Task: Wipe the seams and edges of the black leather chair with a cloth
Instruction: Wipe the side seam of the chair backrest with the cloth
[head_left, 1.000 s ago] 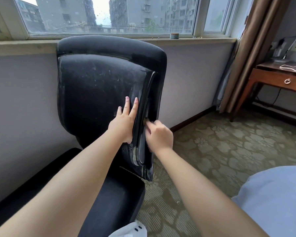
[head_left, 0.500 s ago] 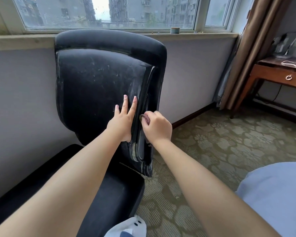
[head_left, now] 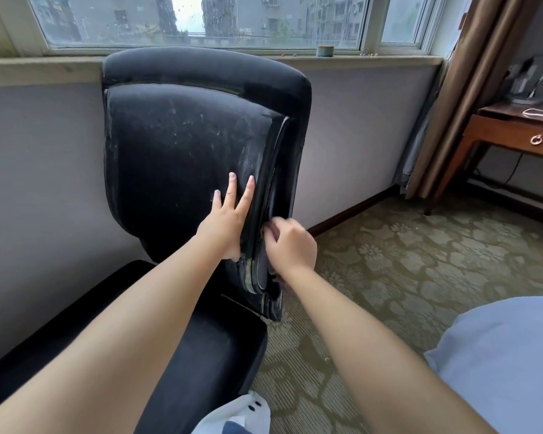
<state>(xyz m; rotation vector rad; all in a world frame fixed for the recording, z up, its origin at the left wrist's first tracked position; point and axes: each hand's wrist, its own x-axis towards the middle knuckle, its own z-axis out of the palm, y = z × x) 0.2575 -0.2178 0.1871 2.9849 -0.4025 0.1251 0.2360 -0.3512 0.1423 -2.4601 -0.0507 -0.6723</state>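
The black leather chair point(head_left: 182, 145) faces me with its worn backrest in front of the window wall. My left hand point(head_left: 228, 216) lies flat on the backrest's lower right part, fingers straight and spread. My right hand point(head_left: 290, 245) is curled at the seam along the backrest's right edge, gripping a small cloth point(head_left: 269, 230) that is almost wholly hidden under the fingers. The chair's seat point(head_left: 207, 355) runs below my forearms.
A wooden side table point(head_left: 511, 133) with a drawer stands at the right beside brown curtains point(head_left: 477, 89). Patterned carpet point(head_left: 405, 270) covers the floor. A pale blue cushion point(head_left: 508, 355) fills the lower right. A small pot point(head_left: 325, 51) sits on the windowsill.
My right hand has slid a little along the right-edge seam with the cloth. My left hand stays pressed on the backrest.
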